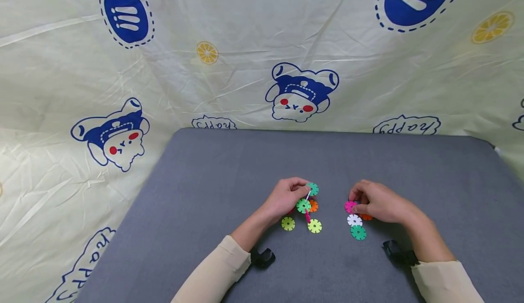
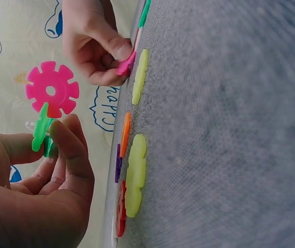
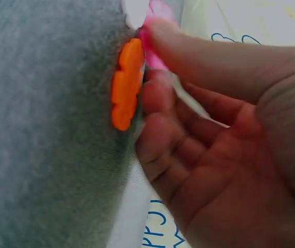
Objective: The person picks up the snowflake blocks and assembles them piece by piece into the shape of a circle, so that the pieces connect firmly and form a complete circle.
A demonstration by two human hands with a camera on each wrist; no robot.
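My left hand (image 1: pixel 286 196) pinches a small cluster of interlocked slotted plastic discs above the table. In the cluster are a green disc (image 1: pixel 304 206), a teal disc (image 1: pixel 313 189), a white disc (image 1: pixel 308 195) seen edge-on and a pink disc (image 2: pixel 52 85), which juts out past the fingertips in the left wrist view. Farther right, my right hand (image 1: pixel 378 201) pinches another pink disc (image 1: pixel 350 206) between thumb and fingers, close to the tabletop. Just under that hand lies an orange disc (image 3: pixel 127 85), with a white disc (image 1: pixel 354 221) nearby.
Two yellow discs, one at left (image 1: pixel 288 223) and one at right (image 1: pixel 314 226), lie near the left hand. Beside them are orange (image 2: pixel 125 135), purple (image 2: pixel 118 163) and red (image 2: pixel 121 209) discs. A teal-green disc (image 1: pixel 358 233) touches the white one. A printed cloth hangs behind the grey table (image 1: pixel 229 166).
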